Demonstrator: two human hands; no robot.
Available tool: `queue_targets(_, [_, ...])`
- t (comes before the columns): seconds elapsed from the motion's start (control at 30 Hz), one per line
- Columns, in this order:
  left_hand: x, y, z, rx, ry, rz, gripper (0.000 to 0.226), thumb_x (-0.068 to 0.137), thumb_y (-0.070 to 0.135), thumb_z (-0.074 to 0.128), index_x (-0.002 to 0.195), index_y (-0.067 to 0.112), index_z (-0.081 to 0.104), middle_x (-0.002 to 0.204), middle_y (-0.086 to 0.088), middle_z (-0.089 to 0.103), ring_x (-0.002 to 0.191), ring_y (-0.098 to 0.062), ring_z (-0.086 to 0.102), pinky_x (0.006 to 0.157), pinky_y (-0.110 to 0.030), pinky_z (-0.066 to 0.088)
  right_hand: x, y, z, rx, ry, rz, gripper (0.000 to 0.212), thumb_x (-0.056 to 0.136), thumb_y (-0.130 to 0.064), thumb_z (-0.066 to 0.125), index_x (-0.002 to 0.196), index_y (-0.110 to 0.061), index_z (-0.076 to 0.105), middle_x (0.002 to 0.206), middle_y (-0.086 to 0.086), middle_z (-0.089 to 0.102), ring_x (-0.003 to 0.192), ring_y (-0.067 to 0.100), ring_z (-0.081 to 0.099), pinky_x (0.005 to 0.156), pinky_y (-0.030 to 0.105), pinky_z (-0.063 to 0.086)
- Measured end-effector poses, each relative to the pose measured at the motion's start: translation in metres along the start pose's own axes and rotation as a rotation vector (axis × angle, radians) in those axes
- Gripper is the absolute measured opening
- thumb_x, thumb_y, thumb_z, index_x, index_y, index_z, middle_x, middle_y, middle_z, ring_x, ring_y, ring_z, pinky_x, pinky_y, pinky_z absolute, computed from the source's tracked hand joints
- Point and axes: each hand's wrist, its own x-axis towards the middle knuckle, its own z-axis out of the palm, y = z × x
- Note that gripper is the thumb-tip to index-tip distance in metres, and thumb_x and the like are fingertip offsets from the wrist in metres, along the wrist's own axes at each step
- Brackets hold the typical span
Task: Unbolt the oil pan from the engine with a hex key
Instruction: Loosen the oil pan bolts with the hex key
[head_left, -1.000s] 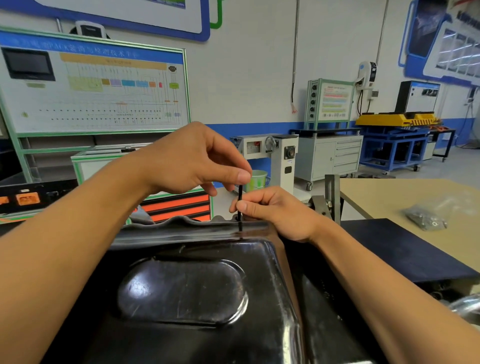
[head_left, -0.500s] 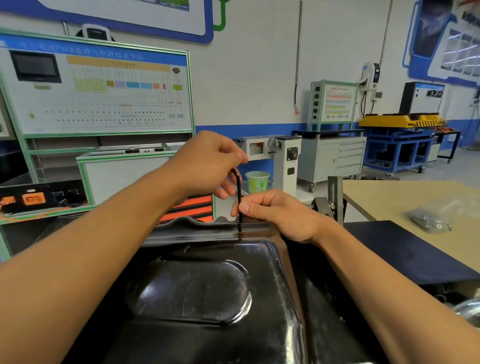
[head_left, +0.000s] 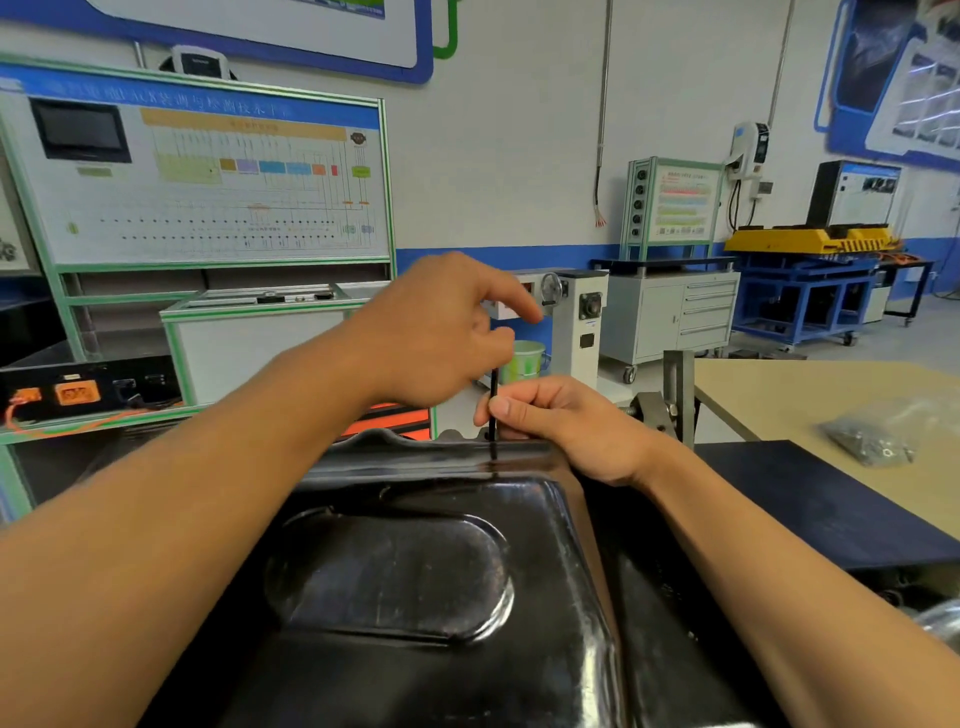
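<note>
The left hand (head_left: 441, 332) curls over the top of the hex key (head_left: 492, 389) (whether it actually grips, I cannot tell). The right hand (head_left: 566, 426) pinches the thin black shaft, which stands upright at the far edge of the oil pan (head_left: 415, 649). If the key tilts, it could slip out and round the hidden bolt. The pan is glossy black pressed metal, slick-looking, with a shallow oval recess.

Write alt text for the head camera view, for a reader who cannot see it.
Two bare hands work a black hex key standing upright at the far rim of a black oil pan: the right hand pinches its shaft low, the left hand curls over its top. To the right, a tan table holds a plastic bag.
</note>
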Motion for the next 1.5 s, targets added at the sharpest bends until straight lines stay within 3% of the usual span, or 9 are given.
queue_targets(0.17, [0.000, -0.005, 0.000, -0.171, -0.043, -0.013, 0.021, 0.095, 0.012, 0.062, 0.102, 0.029, 0.072, 0.040, 0.008, 0.042, 0.038, -0.005, 0.033, 0.045, -0.009, 0.032, -0.001, -0.001, 0.000, -0.011, 0.002, 0.002, 0.022, 0.106, -0.010, 0.043, 0.104, -0.004, 0.063, 0.066, -0.018, 0.069, 0.065, -0.007, 0.063, 0.066, 0.007, 0.047])
queue_targets(0.43, [-0.005, -0.030, -0.019, -0.634, -0.414, -0.131, 0.023, 0.084, 0.026, 0.073, 0.108, 0.027, 0.076, 0.085, -0.008, 0.075, 0.076, -0.016, 0.072, 0.063, -0.022, 0.056, -0.002, -0.002, 0.002, -0.012, 0.015, 0.019, 0.023, 0.107, -0.007, 0.040, 0.102, -0.003, 0.062, 0.059, -0.019, 0.065, 0.059, -0.008, 0.060, 0.063, 0.005, 0.045])
queue_targets(0.67, [-0.003, -0.019, -0.009, -0.557, -0.302, -0.197, 0.026, 0.070, 0.043, 0.078, 0.088, 0.025, 0.070, 0.074, -0.011, 0.075, 0.062, -0.022, 0.073, 0.047, -0.021, 0.049, -0.002, -0.007, 0.008, 0.035, 0.030, 0.024, 0.054, 0.107, -0.009, 0.041, 0.068, -0.029, 0.073, 0.054, -0.014, 0.056, 0.050, -0.004, 0.052, 0.056, 0.008, 0.042])
queue_targets(0.9, [0.004, -0.005, 0.010, -0.191, -0.014, -0.183, 0.051, 0.086, 0.038, 0.076, 0.050, 0.017, 0.047, 0.039, 0.012, 0.035, 0.040, -0.004, 0.034, 0.042, -0.011, 0.030, -0.003, -0.007, 0.004, 0.010, 0.010, 0.044, 0.026, 0.104, -0.013, 0.044, 0.109, 0.003, 0.064, 0.068, -0.013, 0.071, 0.067, -0.004, 0.066, 0.066, 0.010, 0.050])
queue_targets(1.0, [0.008, -0.005, 0.014, -0.116, 0.026, -0.247, 0.041, 0.091, 0.022, 0.065, 0.054, 0.010, 0.053, 0.042, 0.007, 0.043, 0.048, -0.008, 0.043, 0.050, -0.025, 0.037, -0.002, -0.007, 0.004, 0.015, 0.009, 0.068, 0.028, 0.103, -0.016, 0.046, 0.107, 0.003, 0.066, 0.071, -0.010, 0.073, 0.069, -0.001, 0.067, 0.067, 0.012, 0.051])
queue_targets(1.17, [0.007, -0.009, 0.009, -0.564, -0.098, -0.552, 0.015, 0.095, 0.017, 0.053, 0.087, 0.010, 0.062, 0.044, -0.001, 0.052, 0.036, -0.013, 0.044, 0.036, -0.020, 0.032, -0.002, -0.009, 0.005, 0.059, -0.006, 0.083, 0.034, 0.097, -0.025, 0.049, 0.107, 0.003, 0.064, 0.070, -0.007, 0.072, 0.066, 0.001, 0.067, 0.065, 0.014, 0.051])
queue_targets(1.27, [0.006, -0.016, 0.002, -0.519, -0.124, -0.481, 0.014, 0.097, 0.016, 0.053, 0.096, 0.011, 0.066, 0.052, 0.000, 0.062, 0.046, -0.013, 0.054, 0.037, -0.021, 0.038, -0.003, -0.011, 0.006, 0.051, -0.011, 0.092, 0.036, 0.098, -0.025, 0.048, 0.108, 0.005, 0.064, 0.070, -0.007, 0.072, 0.067, 0.001, 0.067, 0.065, 0.013, 0.051])
queue_targets(1.4, [0.000, -0.018, -0.011, -0.216, -0.048, -0.166, 0.019, 0.085, 0.041, 0.074, 0.078, 0.024, 0.074, 0.063, 0.013, 0.068, 0.058, 0.002, 0.057, 0.050, -0.011, 0.043, -0.003, -0.010, 0.005, 0.055, -0.004, 0.090, 0.029, 0.106, -0.014, 0.040, 0.111, 0.006, 0.061, 0.071, -0.009, 0.072, 0.068, -0.001, 0.067, 0.066, 0.012, 0.051])
queue_targets(1.5, [-0.005, -0.019, -0.022, -0.143, -0.051, -0.041, 0.016, 0.073, 0.040, 0.083, 0.074, 0.027, 0.076, 0.073, 0.008, 0.073, 0.063, -0.001, 0.060, 0.063, -0.019, 0.050, -0.004, -0.010, 0.006, 0.047, 0.012, 0.088, 0.033, 0.106, -0.014, 0.041, 0.113, 0.011, 0.061, 0.072, -0.007, 0.073, 0.069, 0.000, 0.067, 0.067, 0.013, 0.051])
